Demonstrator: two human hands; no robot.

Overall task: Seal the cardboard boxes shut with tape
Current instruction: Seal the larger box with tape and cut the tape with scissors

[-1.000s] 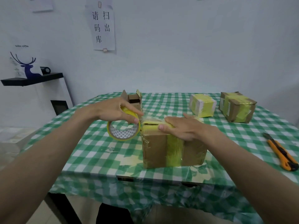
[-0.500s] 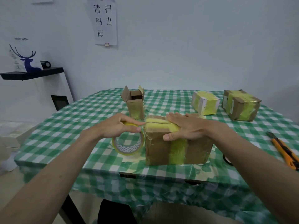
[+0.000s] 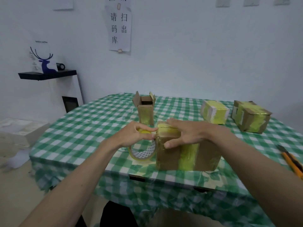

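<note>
While strip runs over top-left edge of cardboard box (image 3: 186, 153) at near table edge, my right hand (image 3: 188, 133) lies flat on lid, fingers straight and spread, thumb down front face: pins flaps and fresh tape. My left hand (image 3: 137, 136) grips yellow tape roll (image 3: 144, 151) just beside box's left side, fingers curled over rim, keeping strip taut, I judge. Open-flapped small box (image 3: 145, 110) stands behind, unsealed. Two taped boxes far right. Orange utility knife (image 3: 293, 164) at right edge, handy for cutting.
</note>
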